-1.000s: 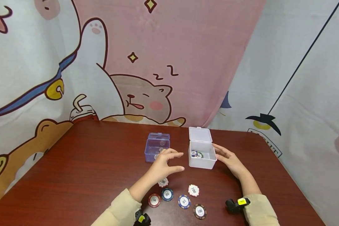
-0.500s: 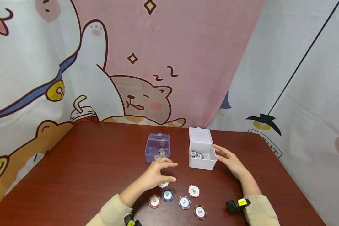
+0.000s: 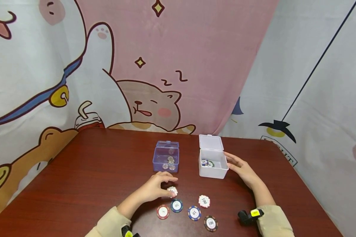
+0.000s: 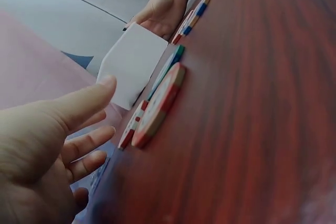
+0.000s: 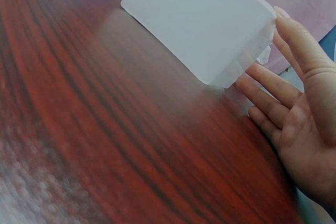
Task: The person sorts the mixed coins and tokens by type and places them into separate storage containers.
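Note:
My left hand (image 3: 155,188) hovers over a white poker chip (image 3: 172,191), thumb and fingers apart with nothing between them. The thumb overlaps this chip in the head view; contact cannot be told. Nearby lie a red chip (image 3: 163,212) marked 5 and a dark blue chip (image 3: 176,205). At the right side of a white box (image 3: 212,172), its lid raised, my right hand (image 5: 302,100) rests with fingertips against the wall. Inside that box are a few chips (image 3: 207,163). Behind my left hand stands a clear blue box (image 3: 158,167), lid up, holding several silver coins (image 3: 170,160).
Further right on the brown table (image 3: 92,171) lie a white and red chip (image 3: 204,201), a blue chip (image 3: 194,213) and a black chip (image 3: 211,223). A printed cloth (image 3: 207,65) hangs behind the table's back edge.
My left hand has moved down and left, away from the space between the two boxes, to the white chip. The coins in the blue box have come into view. My right hand has stayed put.

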{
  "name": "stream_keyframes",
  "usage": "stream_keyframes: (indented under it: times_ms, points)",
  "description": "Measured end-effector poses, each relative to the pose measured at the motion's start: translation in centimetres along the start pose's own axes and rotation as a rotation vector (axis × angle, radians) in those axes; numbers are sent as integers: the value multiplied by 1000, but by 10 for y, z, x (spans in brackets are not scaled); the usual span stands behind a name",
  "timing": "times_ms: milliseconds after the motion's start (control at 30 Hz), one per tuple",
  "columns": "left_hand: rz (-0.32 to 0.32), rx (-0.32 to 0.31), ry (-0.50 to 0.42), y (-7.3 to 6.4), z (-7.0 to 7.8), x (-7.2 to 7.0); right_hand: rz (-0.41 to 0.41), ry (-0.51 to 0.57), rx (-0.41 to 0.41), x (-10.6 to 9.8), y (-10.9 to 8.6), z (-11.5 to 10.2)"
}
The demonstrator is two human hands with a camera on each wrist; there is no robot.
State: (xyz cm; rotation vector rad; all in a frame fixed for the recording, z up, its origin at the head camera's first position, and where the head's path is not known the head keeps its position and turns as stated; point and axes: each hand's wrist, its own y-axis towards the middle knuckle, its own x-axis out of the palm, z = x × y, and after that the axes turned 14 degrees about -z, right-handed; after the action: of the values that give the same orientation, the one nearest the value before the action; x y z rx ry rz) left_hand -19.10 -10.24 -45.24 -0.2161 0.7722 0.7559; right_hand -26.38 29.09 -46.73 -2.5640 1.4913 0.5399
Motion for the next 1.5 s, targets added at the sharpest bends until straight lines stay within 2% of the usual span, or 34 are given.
stream_keyframes:
  times_ms: [167, 367, 633, 967, 1267, 1500]
  points:
    - [-33, -27, -13, -1, -7, -1, 1, 3, -4, 1, 0, 0]
    - [-74, -57, 22, -1, -12, -3, -2, -5, -7, 1, 1, -1]
    - [-112, -37, 65, -1, -10, -4, -11, -12, 0, 0, 0, 0]
    - [-105, -17, 91, -2, -13, -1, -12, 0, -1, 1, -2, 0]
    - [-70, 7, 101, -2, -12, 0, 0, -24, 6, 0, -1, 0]
    - [-57, -12, 90, 0, -12, 2, 0, -11, 2, 0, -1, 0]
